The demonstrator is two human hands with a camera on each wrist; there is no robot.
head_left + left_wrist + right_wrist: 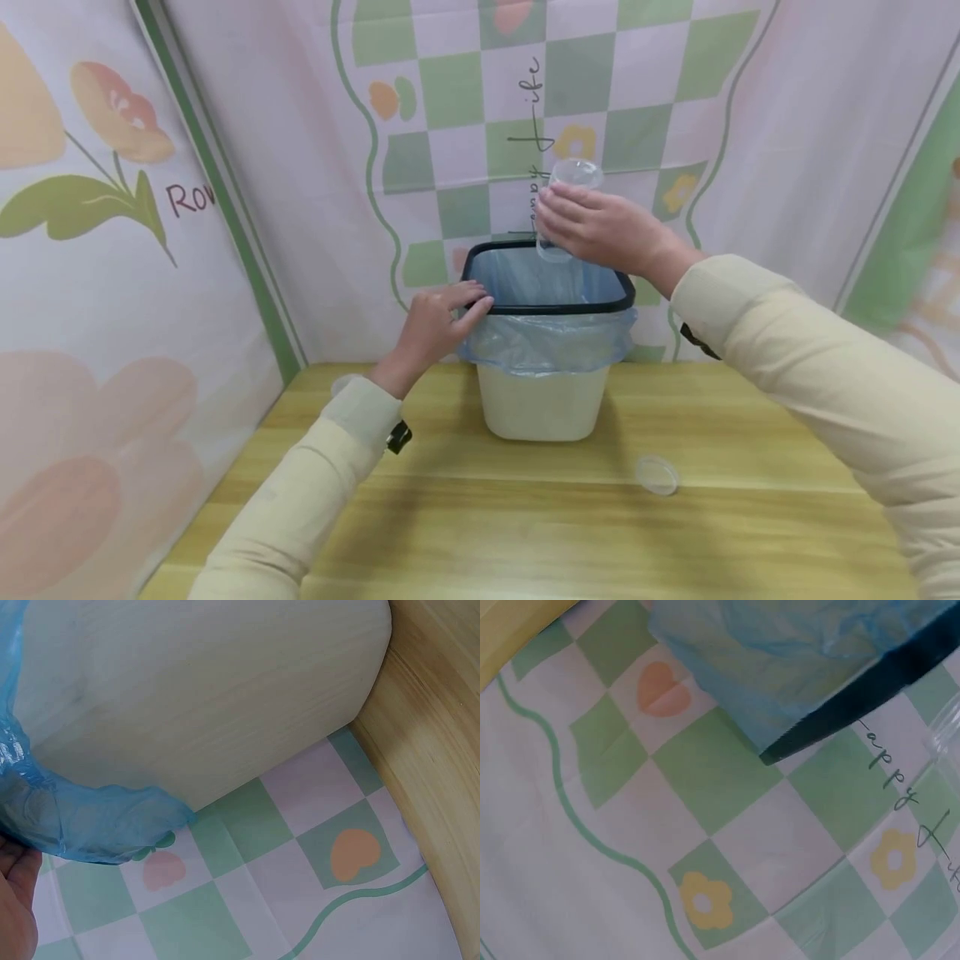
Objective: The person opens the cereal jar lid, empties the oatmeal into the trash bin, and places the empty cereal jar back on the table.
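Observation:
A cream trash can (543, 404) with a black rim stands on the table, lined with a blue plastic bag (551, 340) folded over its outside. My left hand (438, 321) holds the rim at its left front corner; in the left wrist view, only part of that hand (19, 900) shows beside the bag. Above the can's mouth, my right hand (600, 229) grips a clear plastic container (576, 173), which is tilted with its lower end over the opening. At the right wrist view's edge a bit of the container (946, 735) shows, without the hand.
A clear round lid (657, 475) lies on the wooden table (480, 533) at front right of the can. Another clear item (343, 383), partly hidden, sits behind the left wrist. A printed curtain (457, 100) hangs close behind the can.

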